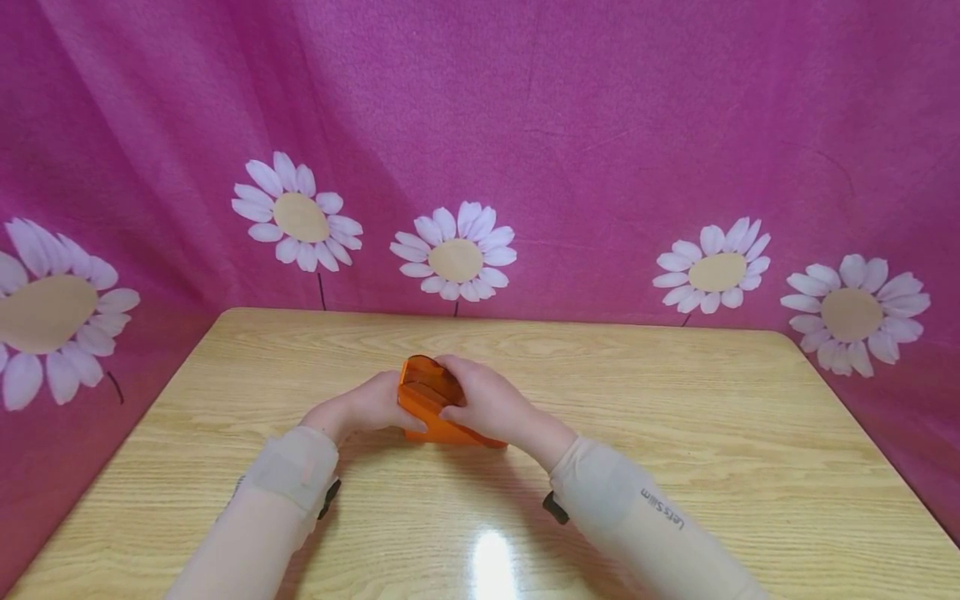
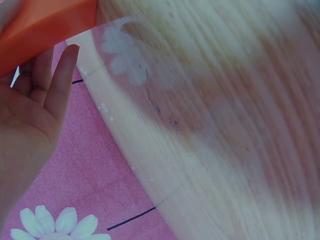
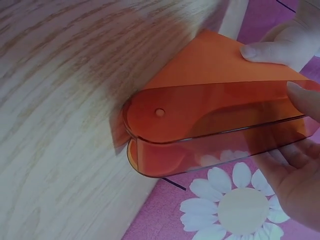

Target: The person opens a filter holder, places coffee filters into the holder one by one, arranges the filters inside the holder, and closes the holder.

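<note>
An orange plastic case [image 1: 423,410] with a solid body and a see-through orange cover [image 3: 180,110] is held low over the middle of the table. In the right wrist view, a small round pivot marks the cover's rounded end, and the cover stands swung away from the solid body [image 3: 205,60]. My left hand [image 1: 367,404] grips the body at its left side, thumb on the near face and fingers behind. The cover is pinched by my right hand [image 1: 491,400], thumb on one side and fingers on the other. Whether anything lies inside is unclear.
The wooden table [image 1: 712,417] has rounded far corners. A magenta cloth [image 1: 585,150] with white daisies hangs behind it and along both sides. A bright light reflection [image 1: 493,567] shows on the tabletop near the front.
</note>
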`<state>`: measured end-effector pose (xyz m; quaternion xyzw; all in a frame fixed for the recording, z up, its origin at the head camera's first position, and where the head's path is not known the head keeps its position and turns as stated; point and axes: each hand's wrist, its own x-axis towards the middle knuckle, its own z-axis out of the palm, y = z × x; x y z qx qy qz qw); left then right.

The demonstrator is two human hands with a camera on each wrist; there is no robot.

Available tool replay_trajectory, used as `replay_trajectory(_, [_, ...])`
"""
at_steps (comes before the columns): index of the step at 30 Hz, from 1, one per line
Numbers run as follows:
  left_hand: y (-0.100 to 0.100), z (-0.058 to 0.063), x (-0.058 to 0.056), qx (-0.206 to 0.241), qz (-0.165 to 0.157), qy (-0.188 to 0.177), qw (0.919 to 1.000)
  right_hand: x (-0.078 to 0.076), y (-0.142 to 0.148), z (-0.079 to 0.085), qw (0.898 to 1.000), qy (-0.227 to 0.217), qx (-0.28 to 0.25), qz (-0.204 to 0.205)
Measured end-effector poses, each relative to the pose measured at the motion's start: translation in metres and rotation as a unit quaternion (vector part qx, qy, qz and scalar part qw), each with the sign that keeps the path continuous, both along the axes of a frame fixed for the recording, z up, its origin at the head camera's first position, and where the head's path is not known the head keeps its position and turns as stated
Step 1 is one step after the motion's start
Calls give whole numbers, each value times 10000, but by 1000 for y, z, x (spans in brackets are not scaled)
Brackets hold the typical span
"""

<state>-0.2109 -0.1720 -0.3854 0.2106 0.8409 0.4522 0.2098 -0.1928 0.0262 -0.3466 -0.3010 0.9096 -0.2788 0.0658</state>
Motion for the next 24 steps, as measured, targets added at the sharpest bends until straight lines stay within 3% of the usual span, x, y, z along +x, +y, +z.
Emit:
replay_trajectory(16, [1,4,3,-103,148,-129,9998,-1,4,-9,9998,-134,96,-93])
replay_trajectory(24, [13,3,-4,-101,39,16,9999,-8,16,-16,9994,-176,3,-283])
